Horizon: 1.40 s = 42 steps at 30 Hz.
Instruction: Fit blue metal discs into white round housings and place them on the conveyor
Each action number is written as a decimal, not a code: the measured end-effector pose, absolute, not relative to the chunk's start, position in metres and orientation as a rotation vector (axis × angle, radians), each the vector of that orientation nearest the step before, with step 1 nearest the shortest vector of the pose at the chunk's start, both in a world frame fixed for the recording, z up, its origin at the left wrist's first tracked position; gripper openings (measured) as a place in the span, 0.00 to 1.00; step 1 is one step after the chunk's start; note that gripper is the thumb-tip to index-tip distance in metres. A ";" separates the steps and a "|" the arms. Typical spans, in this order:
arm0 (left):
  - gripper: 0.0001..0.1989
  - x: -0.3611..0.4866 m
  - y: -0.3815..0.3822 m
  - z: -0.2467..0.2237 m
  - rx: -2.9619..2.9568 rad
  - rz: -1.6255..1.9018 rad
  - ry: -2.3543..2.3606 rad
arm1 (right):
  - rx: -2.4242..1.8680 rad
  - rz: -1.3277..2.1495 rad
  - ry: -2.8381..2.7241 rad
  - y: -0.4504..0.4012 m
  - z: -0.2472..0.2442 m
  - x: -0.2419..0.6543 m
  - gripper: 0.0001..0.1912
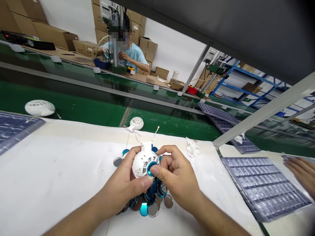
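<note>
No readable text, labels, numbers or signs anywhere in view.

The head-worn camera looked forward and down from just above and behind the left hand (118, 178) and right hand (177, 173), close to their grip on the white ball-shaped housing (142, 164). Tilted, its wide view ran past the grip across the green conveyor belt (157, 123) to a co-worker (130, 55) beyond.

White housing (142, 163) in both hands (177, 175)
</note>
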<state>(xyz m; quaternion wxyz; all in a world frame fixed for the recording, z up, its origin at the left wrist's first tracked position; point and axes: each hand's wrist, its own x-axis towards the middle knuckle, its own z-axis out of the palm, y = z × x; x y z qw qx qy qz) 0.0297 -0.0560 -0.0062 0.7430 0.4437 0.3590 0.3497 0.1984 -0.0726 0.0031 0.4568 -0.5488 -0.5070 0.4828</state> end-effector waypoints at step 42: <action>0.24 0.037 -0.064 0.011 1.161 0.859 1.226 | -2.029 0.393 -1.692 -0.076 -0.013 0.302 0.08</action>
